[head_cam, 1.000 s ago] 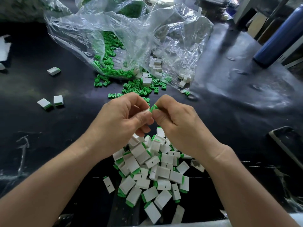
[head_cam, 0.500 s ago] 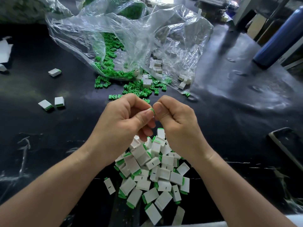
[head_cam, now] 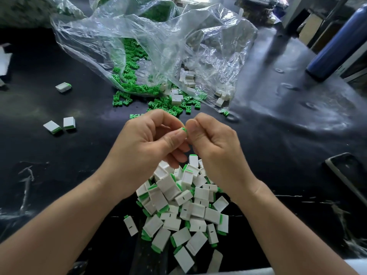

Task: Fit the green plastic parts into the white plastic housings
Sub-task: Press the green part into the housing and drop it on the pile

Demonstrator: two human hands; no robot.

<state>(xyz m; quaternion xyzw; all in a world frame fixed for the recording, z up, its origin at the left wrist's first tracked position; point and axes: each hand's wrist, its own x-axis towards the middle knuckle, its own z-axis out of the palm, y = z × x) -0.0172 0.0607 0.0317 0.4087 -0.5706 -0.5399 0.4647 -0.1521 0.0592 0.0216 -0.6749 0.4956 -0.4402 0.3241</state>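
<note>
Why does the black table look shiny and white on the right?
Head view: light from the far side glares off the glossy black table and the crinkled clear plastic bag. Also in the head view, the wide-angle lens likely makes the blue bottle at the edge lean.

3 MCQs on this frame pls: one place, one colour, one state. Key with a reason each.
1. Where is the pile of finished pieces?
A) far left
B) nearest the person, under the left hand and right hand
C) far right

2. What colour is the bottle?
A) red
B) blue
C) yellow

3. What state are the hands in?
A) flat and open
B) apart and empty
C) fingertips together, pinching a green part

Key:
1B: the pile lies between the wrists.
2B: its body at upper right is dark blue.
3C: a bit of green shows between the thumbs.
</note>
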